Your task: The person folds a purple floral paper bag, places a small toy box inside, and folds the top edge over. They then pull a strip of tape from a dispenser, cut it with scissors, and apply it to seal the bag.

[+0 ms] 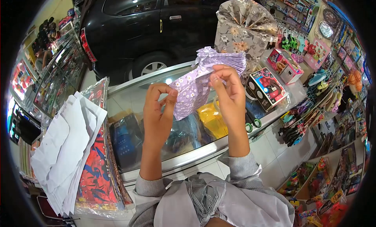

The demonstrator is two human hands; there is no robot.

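Note:
A small parcel in lilac flowered wrapping paper (192,92), with a pleated fan at its top, is held up over the glass counter. My left hand (158,107) pinches its lower left edge between thumb and fingers. At the parcel's right side, below the fan, my right hand (229,88) is closed with thumb and fingertips together against the paper. Part of a clear ring shape shows behind the right hand; I cannot make out what it is. Scissors with green handles (253,126) lie on the counter to the right of that hand.
The glass counter (137,94) holds plastic-wrapped goods. At its back right stands a larger grey flowered parcel (244,35), near a black toy box (266,88) and a pink box (284,66). White paper sheets (66,148) lie at left. A black car (129,35) stands beyond.

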